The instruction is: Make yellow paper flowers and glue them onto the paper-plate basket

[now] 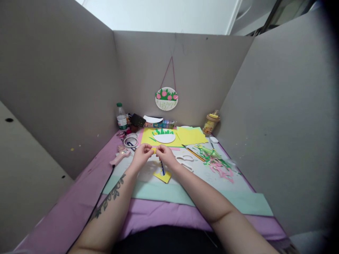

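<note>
My left hand (142, 154) and my right hand (166, 155) meet over the middle of the table. Both are closed, fingertips pinching a small piece of yellow paper (154, 150) between them. Just below my right hand, a blue pen (162, 169) lies across a folded-looking yellow paper scrap (166, 177). White-handled scissors (186, 165) rest to the right, partly covered by my right hand and forearm. Beyond my hands, a white half-plate (164, 138) with green paper leaves and a bit of yellow lies on yellow sheets (192, 135).
Green and pink paper scraps (218, 163) lie at right near pencils (196, 154). A pink glue gun (119, 157) with a black cord, tape rolls (130, 141) and a bottle (121, 118) stand left. A plate decoration (166, 105) hangs on the back panel; a yellow container (211, 123) stands back right.
</note>
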{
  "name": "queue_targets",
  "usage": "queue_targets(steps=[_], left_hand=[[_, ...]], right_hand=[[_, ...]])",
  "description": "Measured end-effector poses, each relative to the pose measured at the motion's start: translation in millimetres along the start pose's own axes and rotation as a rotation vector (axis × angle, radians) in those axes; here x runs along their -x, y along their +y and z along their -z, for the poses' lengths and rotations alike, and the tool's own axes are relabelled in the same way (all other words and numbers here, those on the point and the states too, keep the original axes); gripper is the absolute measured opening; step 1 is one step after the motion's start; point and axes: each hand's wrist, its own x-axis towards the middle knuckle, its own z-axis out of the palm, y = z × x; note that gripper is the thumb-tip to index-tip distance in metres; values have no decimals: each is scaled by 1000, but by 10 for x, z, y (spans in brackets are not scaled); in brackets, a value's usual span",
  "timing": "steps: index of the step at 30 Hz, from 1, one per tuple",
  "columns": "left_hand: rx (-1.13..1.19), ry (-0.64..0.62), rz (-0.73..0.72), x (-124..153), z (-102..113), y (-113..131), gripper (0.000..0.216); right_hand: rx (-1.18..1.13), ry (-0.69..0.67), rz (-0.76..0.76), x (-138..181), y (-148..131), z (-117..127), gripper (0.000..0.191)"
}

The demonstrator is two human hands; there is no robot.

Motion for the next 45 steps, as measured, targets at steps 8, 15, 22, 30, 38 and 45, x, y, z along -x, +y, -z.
queue_targets(steps=[8,15,22,30,38,45], left_hand=[[-84,60,-36,12,-29,-8,30],[-71,22,-12,9,-39,-30,39],[-13,-29,86,17,-39,10,30],[174,-261,169,58,42,57,23],[-50,-8,39,41,-29,72,39],[-97,-14,-32,31,-54,64,32]], right_hand=[[-8,21,-25,-2,57,-26,6],[-88,41,-50,-1,44,-27,8],[-129,21,-47,-22,31,7,10],[-319,-138,-95,-28,-15,36,21],[-28,91,53,-17,-5,27,13],[67,93,116,-4,8,9,12]])
